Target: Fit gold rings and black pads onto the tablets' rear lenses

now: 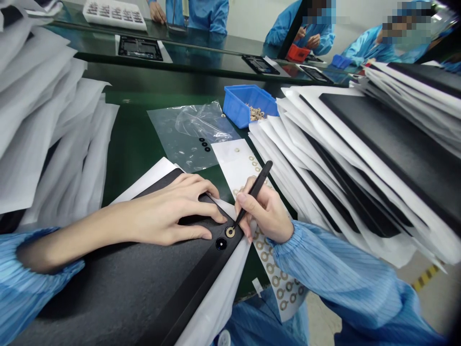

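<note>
My left hand point(169, 209) lies flat on a black panel point(118, 283), fingers spread, pressing it down near its corner. My right hand point(264, 211) pinches black tweezers point(254, 192), whose tip touches a tan ring sticker point(230, 232) on the panel's edge. A round black hole point(221, 243) sits just beside that ring. Under my right hand lies a white backing sheet point(237, 161) with several more ring stickers.
A blue bin point(239, 101) of small parts stands behind, beside a clear plastic bag point(190, 132). Stacks of white-wrapped black panels point(378, 158) rise at the right, and white sheets point(43, 120) at the left. People in blue coats work across the green table point(133, 144).
</note>
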Demonstrator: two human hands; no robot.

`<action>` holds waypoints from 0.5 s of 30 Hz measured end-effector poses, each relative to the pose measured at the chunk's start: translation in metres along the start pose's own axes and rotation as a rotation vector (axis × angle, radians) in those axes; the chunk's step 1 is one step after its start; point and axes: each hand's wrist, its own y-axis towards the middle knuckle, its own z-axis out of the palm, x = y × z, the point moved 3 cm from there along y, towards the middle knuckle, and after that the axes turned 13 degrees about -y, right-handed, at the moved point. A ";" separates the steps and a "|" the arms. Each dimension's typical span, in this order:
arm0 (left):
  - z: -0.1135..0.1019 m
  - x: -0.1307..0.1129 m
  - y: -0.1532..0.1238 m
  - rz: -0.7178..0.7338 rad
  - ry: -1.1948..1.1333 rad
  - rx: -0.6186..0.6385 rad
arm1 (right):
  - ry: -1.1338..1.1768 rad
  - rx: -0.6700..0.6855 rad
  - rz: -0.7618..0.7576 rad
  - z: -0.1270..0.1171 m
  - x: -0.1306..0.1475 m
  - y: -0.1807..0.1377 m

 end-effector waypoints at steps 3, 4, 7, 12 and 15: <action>0.003 -0.009 -0.006 -0.013 0.036 -0.059 | -0.077 -0.044 -0.083 0.000 0.003 -0.004; 0.004 -0.013 -0.009 -0.024 0.050 -0.079 | -0.118 -0.063 -0.130 0.000 0.004 -0.005; 0.013 -0.026 -0.018 -0.050 0.106 -0.086 | -0.262 -0.124 -0.283 -0.001 0.007 -0.011; 0.023 -0.037 -0.019 -0.039 0.226 -0.046 | -0.249 -0.143 -0.329 -0.001 0.003 -0.015; 0.024 -0.038 -0.016 -0.036 0.250 -0.050 | -0.182 -0.138 -0.325 -0.001 0.002 -0.015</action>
